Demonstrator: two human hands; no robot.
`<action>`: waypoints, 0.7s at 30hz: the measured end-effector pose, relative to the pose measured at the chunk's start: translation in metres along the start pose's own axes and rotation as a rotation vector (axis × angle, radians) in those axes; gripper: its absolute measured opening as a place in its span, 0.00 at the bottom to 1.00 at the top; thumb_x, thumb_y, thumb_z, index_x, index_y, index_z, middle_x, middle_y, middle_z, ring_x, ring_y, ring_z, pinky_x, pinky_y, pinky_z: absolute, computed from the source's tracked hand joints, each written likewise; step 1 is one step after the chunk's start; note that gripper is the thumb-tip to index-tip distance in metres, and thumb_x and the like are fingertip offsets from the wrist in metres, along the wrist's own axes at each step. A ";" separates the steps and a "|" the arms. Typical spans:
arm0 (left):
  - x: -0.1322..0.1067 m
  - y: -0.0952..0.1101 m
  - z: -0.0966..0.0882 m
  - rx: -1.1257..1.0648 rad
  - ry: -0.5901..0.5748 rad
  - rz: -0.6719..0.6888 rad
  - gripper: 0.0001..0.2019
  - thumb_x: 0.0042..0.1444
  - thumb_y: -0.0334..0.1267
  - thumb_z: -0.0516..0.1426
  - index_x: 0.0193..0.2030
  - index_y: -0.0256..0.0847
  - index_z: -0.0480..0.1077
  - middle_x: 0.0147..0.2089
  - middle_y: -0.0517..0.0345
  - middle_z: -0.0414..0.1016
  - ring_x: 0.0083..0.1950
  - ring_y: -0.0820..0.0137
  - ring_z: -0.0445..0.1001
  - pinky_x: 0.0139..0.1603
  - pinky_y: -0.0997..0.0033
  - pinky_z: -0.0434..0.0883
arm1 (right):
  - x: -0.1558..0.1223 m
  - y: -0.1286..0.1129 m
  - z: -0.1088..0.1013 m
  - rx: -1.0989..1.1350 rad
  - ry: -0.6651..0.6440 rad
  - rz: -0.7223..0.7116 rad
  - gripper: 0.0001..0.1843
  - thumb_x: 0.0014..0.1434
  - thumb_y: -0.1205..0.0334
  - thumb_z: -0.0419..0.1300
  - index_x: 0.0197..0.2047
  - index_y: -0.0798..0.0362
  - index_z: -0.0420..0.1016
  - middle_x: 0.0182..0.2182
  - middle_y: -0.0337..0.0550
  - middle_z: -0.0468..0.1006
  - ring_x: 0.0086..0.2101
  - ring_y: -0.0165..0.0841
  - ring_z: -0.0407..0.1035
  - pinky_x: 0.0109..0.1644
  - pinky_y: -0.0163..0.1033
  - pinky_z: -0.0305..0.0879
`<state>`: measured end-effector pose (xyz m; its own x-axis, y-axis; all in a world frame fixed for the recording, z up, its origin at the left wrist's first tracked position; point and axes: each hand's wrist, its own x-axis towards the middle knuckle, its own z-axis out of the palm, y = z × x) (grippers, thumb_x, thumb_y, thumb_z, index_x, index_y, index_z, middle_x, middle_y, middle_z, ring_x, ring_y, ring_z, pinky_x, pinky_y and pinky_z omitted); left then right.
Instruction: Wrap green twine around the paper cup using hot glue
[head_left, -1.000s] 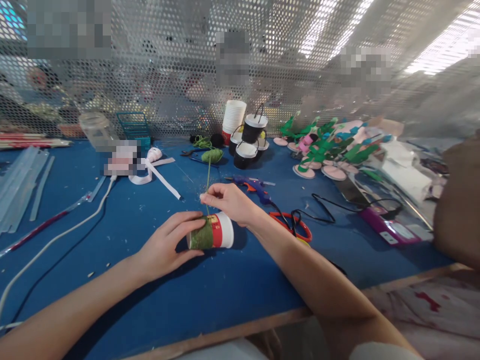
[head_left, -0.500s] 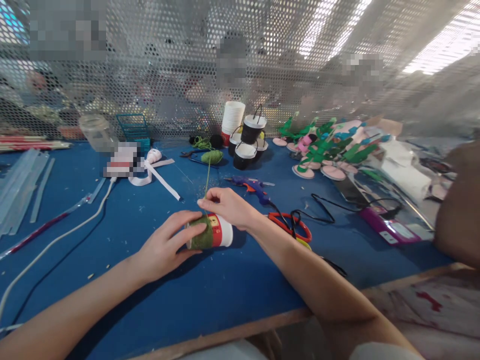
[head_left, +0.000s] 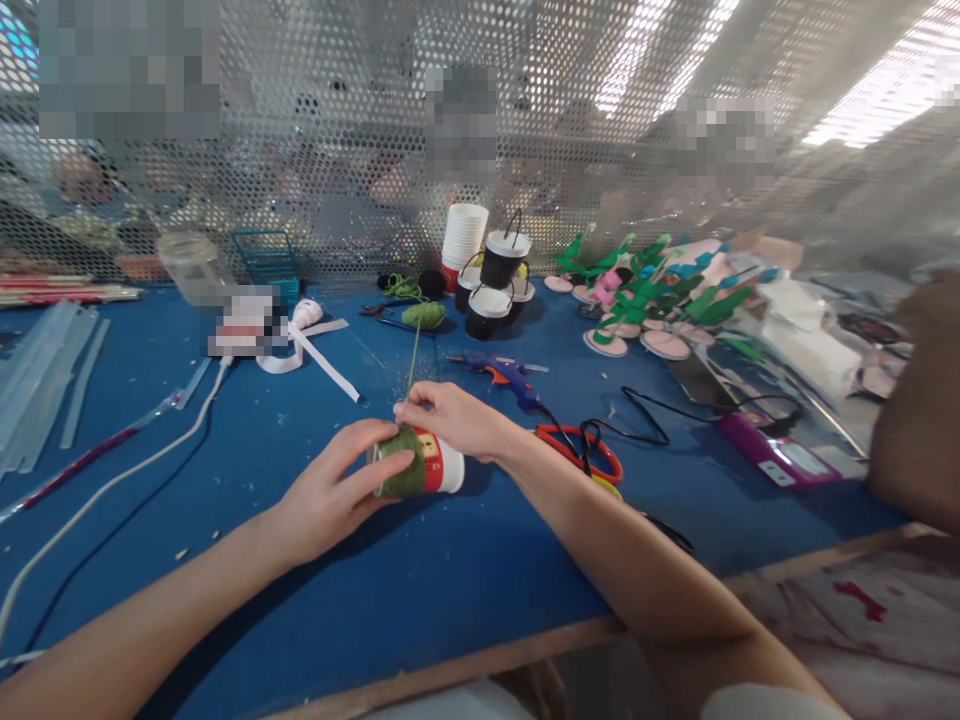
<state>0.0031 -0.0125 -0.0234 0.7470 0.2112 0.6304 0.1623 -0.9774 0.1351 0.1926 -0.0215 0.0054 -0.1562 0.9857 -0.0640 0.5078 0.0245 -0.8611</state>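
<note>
My left hand (head_left: 334, 490) grips a paper cup (head_left: 429, 466) that lies on its side over the blue table (head_left: 420, 590). Green yarn covers the cup's left part; its red band and white end show on the right. My right hand (head_left: 450, 415) pinches a strand of the green yarn (head_left: 413, 358) just above the cup. The strand runs back to a small green yarn ball (head_left: 424, 314) farther up the table.
A blue and orange glue gun (head_left: 504, 372), red scissors (head_left: 581, 450) and a black cable lie right of my hands. Black buckets with white rims (head_left: 491, 298), stacked white cups (head_left: 463, 235) and green foam flowers (head_left: 645, 290) stand behind. White ribbon (head_left: 319, 350) and glue sticks (head_left: 41, 370) lie left. A perforated metal screen closes the back.
My right hand has lowered the yarn strand closer to the cup. The left hand has shifted its fingers over the wound yarn and turned the cup slightly.
</note>
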 end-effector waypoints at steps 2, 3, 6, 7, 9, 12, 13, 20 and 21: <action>-0.002 0.000 0.002 -0.021 -0.003 -0.038 0.17 0.57 0.32 0.53 0.53 0.44 0.58 0.51 0.47 0.62 0.54 0.60 0.64 0.50 0.54 0.70 | 0.001 0.001 0.001 -0.009 0.018 -0.003 0.14 0.55 0.54 0.52 0.23 0.53 0.60 0.21 0.35 0.63 0.24 0.27 0.56 0.27 0.34 0.52; -0.003 0.000 0.002 -0.036 -0.009 -0.065 0.18 0.57 0.32 0.53 0.54 0.45 0.57 0.51 0.47 0.62 0.55 0.59 0.64 0.51 0.54 0.69 | 0.001 0.001 0.001 -0.015 0.023 -0.004 0.14 0.55 0.54 0.52 0.23 0.53 0.60 0.21 0.35 0.63 0.24 0.27 0.56 0.27 0.34 0.52; -0.004 -0.001 0.003 -0.095 -0.029 -0.185 0.23 0.55 0.34 0.56 0.57 0.43 0.54 0.53 0.45 0.61 0.56 0.57 0.63 0.53 0.52 0.68 | 0.002 0.002 0.001 -0.049 0.042 -0.006 0.14 0.55 0.54 0.52 0.23 0.53 0.59 0.20 0.34 0.61 0.23 0.27 0.55 0.26 0.34 0.51; -0.004 -0.001 0.002 -0.125 -0.042 -0.244 0.26 0.53 0.36 0.57 0.58 0.42 0.53 0.54 0.44 0.61 0.56 0.57 0.63 0.53 0.52 0.67 | 0.002 0.002 0.001 -0.062 0.053 -0.010 0.14 0.55 0.54 0.52 0.22 0.52 0.59 0.20 0.34 0.61 0.23 0.27 0.55 0.26 0.34 0.50; -0.002 0.000 0.001 -0.229 -0.071 -0.386 0.31 0.50 0.40 0.60 0.58 0.42 0.52 0.55 0.44 0.60 0.55 0.55 0.64 0.51 0.51 0.69 | 0.002 0.000 0.001 -0.090 0.085 -0.014 0.14 0.55 0.56 0.52 0.22 0.52 0.57 0.19 0.33 0.60 0.22 0.26 0.54 0.26 0.34 0.50; 0.001 0.001 0.000 -0.521 -0.122 -0.613 0.34 0.48 0.45 0.61 0.58 0.41 0.50 0.51 0.44 0.65 0.49 0.58 0.71 0.45 0.54 0.73 | 0.000 -0.004 0.002 -0.151 0.143 -0.027 0.14 0.55 0.57 0.52 0.21 0.52 0.56 0.19 0.33 0.60 0.22 0.26 0.54 0.27 0.35 0.50; 0.002 0.002 -0.001 -0.637 -0.133 -0.671 0.33 0.49 0.46 0.60 0.57 0.40 0.50 0.48 0.45 0.67 0.46 0.59 0.73 0.43 0.55 0.74 | -0.001 -0.005 0.003 -0.169 0.160 -0.038 0.14 0.55 0.58 0.52 0.22 0.52 0.57 0.19 0.33 0.60 0.22 0.27 0.55 0.27 0.35 0.50; 0.007 0.007 0.000 -0.840 -0.088 -0.773 0.18 0.52 0.42 0.57 0.47 0.38 0.59 0.40 0.51 0.72 0.39 0.64 0.75 0.37 0.63 0.75 | -0.008 -0.011 0.009 -0.199 0.191 -0.116 0.12 0.55 0.59 0.53 0.23 0.52 0.58 0.23 0.36 0.64 0.25 0.28 0.58 0.30 0.35 0.53; 0.007 0.008 0.000 -0.807 -0.087 -0.755 0.19 0.51 0.41 0.58 0.47 0.38 0.59 0.40 0.51 0.72 0.39 0.65 0.75 0.38 0.63 0.75 | -0.008 -0.011 0.009 -0.193 0.186 -0.119 0.12 0.55 0.59 0.53 0.22 0.52 0.58 0.23 0.36 0.64 0.25 0.28 0.58 0.30 0.35 0.53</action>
<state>0.0096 -0.0186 -0.0185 0.6811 0.7216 0.1243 0.1509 -0.3044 0.9405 0.1810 -0.0311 0.0110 -0.0754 0.9871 0.1409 0.6498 0.1558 -0.7439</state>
